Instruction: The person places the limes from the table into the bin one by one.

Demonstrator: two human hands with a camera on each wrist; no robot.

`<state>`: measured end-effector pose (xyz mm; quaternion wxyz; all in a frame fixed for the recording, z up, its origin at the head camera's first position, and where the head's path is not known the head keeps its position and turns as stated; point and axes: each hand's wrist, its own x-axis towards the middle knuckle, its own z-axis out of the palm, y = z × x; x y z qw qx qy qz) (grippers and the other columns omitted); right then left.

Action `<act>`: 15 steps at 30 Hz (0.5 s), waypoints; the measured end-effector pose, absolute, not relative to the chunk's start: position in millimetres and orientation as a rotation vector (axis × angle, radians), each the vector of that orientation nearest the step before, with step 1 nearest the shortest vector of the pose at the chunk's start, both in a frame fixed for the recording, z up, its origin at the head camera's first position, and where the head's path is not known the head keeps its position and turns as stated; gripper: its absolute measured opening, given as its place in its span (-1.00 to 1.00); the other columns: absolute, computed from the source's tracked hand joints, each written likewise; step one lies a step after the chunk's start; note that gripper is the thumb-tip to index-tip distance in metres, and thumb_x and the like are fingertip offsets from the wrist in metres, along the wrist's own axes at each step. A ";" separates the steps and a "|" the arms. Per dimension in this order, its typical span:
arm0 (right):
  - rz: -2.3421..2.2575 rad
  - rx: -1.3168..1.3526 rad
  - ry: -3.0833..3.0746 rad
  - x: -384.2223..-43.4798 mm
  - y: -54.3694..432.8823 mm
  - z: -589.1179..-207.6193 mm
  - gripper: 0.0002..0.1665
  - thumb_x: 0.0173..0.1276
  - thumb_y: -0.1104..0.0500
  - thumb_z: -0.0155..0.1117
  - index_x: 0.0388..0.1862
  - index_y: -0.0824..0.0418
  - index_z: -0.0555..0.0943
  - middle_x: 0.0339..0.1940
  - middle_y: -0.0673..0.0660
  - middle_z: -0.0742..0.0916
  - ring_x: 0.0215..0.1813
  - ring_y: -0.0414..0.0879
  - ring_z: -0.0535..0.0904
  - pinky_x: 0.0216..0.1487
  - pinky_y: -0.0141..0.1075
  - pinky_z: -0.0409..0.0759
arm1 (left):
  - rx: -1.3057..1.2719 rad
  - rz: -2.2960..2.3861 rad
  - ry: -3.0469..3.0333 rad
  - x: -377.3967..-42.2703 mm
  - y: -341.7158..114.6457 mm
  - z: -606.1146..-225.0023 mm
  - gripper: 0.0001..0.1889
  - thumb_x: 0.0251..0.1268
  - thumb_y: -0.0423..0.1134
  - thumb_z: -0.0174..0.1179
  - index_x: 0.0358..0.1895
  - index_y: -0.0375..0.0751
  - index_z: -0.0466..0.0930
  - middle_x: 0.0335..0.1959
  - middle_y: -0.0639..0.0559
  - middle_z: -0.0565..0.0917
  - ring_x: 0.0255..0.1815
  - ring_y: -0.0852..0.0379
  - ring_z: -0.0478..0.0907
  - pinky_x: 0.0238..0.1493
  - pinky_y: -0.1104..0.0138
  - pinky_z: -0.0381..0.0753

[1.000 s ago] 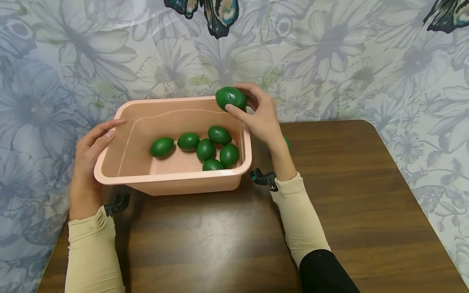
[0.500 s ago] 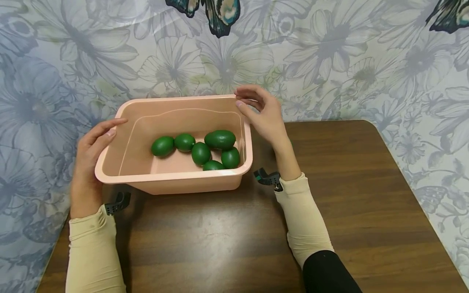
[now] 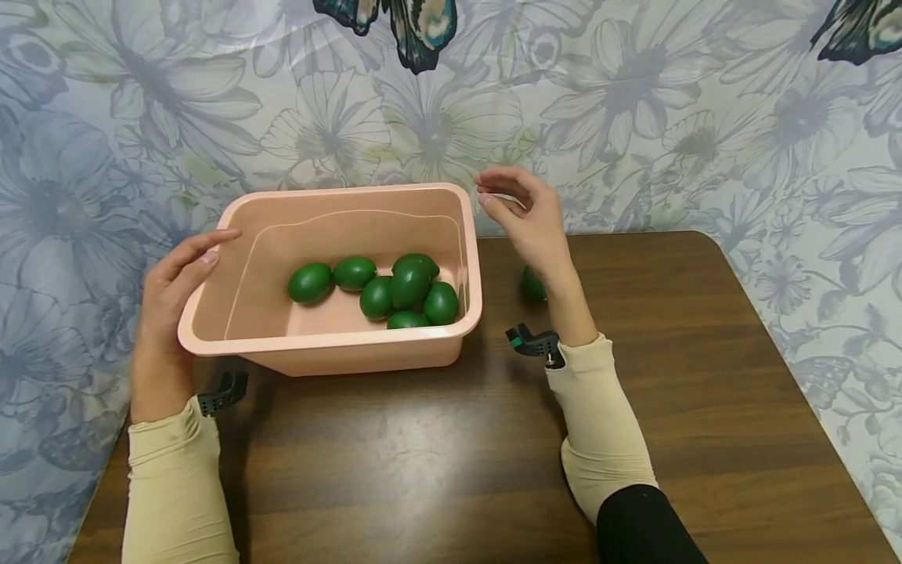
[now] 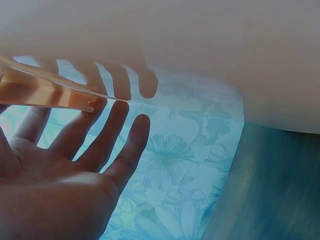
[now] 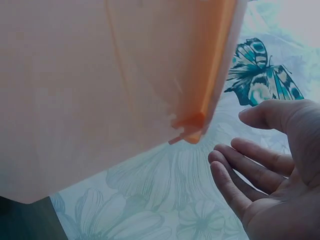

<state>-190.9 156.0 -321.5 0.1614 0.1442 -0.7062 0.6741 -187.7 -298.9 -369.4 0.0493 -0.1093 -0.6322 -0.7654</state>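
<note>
A pale pink plastic basin (image 3: 362, 342) stands on the table with several glossy, dark green avocados (image 3: 310, 283) on its floor. One avocado (image 3: 411, 283) lies on top of others near the right end. My left hand (image 3: 171, 313) holds the left end of the basin by its rim, thumb and index finger over the edge. In the left wrist view the other fingers (image 4: 116, 130) reach up under the rim. Just off the right end my right hand (image 3: 528, 219) hovers with loosely bent fingers and nothing in them. Another avocado (image 3: 533, 285) shows partly behind the right wrist.
The brown wooden table (image 3: 705, 392) extends to the right and towards me. At the back a flowered, butterfly-patterned covering (image 3: 634, 117) rises directly behind the basin. A dark wrist strap mount (image 3: 532, 342) sticks out from the right wrist.
My right hand has let an avocado drop into the basin and has moved right, away from the rim. Avocados inside have shifted slightly. The left hand stays in place.
</note>
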 end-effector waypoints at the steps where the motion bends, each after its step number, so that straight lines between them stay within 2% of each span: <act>1: 1.932 0.404 -2.012 -190.9 157.1 -321.8 -0.63 0.46 0.44 0.31 0.19 0.58 0.60 0.17 0.51 0.70 0.24 0.29 0.66 0.24 -0.20 0.68 | -0.330 -2.330 -1.929 -187.6 -298.9 -369.6 -0.58 0.59 -0.39 0.09 0.38 -0.54 0.50 0.35 -0.15 0.62 0.33 0.04 0.56 0.19 0.42 0.59; 15: 1.903 0.317 -2.117 -182.2 193.5 -333.4 -0.60 0.48 0.37 0.33 0.23 0.54 0.60 0.20 0.47 0.70 0.28 0.22 0.65 0.19 -0.34 0.66 | -0.310 -2.355 -1.910 -187.3 -297.6 -368.1 -0.58 0.58 -0.39 0.10 0.38 -0.54 0.50 0.33 -0.15 0.63 0.31 0.04 0.57 0.17 0.41 0.61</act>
